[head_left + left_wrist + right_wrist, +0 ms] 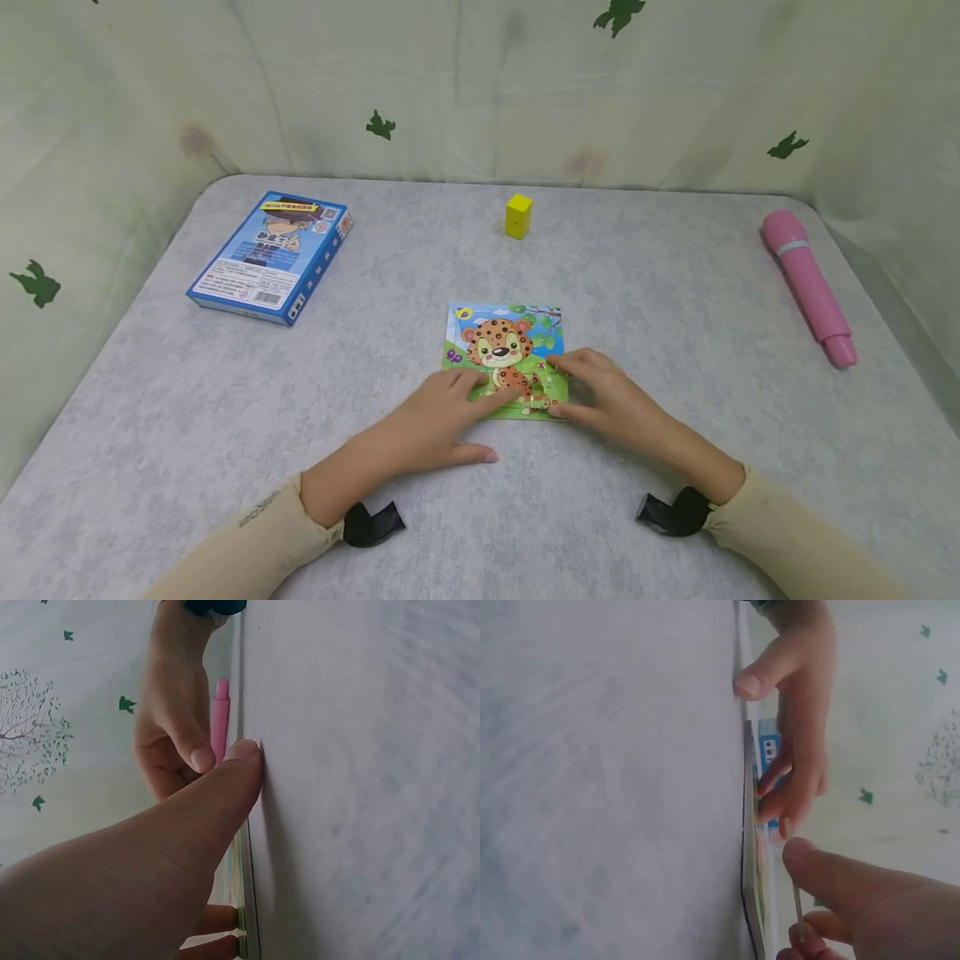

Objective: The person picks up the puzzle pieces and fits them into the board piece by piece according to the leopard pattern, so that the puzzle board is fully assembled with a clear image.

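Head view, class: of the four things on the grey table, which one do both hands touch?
The square leopard picture puzzle; left hand and right hand rest on it. Blue box, yellow block and pink cylinder lie untouched.

From my remote seat, I saw that the person wore long, close-fitting sleeves in a pale cream fabric on both arms, each ending at the wrist. The left sleeve (255, 542) carried a small line of grey lettering near its cuff, too small for me to read. A black strap with a loose tab end sat at each wrist, one by the left hand (431, 421) and one by the right hand (611, 400). Both hands were bare.
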Demonstrator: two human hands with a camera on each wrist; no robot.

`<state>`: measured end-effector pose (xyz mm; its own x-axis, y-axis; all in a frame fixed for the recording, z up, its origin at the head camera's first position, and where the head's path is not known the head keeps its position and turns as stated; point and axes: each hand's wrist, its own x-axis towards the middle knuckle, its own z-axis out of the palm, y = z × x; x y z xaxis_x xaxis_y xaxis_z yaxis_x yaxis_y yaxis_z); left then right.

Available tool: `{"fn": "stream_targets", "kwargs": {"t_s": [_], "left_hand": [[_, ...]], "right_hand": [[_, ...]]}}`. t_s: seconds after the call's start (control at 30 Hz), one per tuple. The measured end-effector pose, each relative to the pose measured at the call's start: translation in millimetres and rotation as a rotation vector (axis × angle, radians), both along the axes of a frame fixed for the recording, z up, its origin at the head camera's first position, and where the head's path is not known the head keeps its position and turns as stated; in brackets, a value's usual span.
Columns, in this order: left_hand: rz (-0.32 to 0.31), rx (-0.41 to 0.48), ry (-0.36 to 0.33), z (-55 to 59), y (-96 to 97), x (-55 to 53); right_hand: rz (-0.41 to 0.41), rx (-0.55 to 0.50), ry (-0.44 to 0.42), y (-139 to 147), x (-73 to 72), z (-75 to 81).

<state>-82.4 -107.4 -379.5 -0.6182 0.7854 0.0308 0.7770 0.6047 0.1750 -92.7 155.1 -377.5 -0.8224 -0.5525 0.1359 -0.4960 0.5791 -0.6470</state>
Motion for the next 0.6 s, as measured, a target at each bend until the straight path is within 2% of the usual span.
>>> {"fn": "stream_targets", "kwargs": {"t_s": [0.2,0.43,0.6], "left_hand": [[-0.014,-0.046,0.079,2.3,7.1,1.7],[-0.025,-0.092,0.161,4.2,11.7,2.7],[-0.009,-0.112,0.175,4.6,13.3,3.1]], "right_hand": [[0.016,-0.003,-0.031,-6,-5.0,-8.8],[0.002,0.011,-0.054,-9,-7.5,-9.4],[0.024,0.082,0.001,-9,-7.6,-7.0]]}}
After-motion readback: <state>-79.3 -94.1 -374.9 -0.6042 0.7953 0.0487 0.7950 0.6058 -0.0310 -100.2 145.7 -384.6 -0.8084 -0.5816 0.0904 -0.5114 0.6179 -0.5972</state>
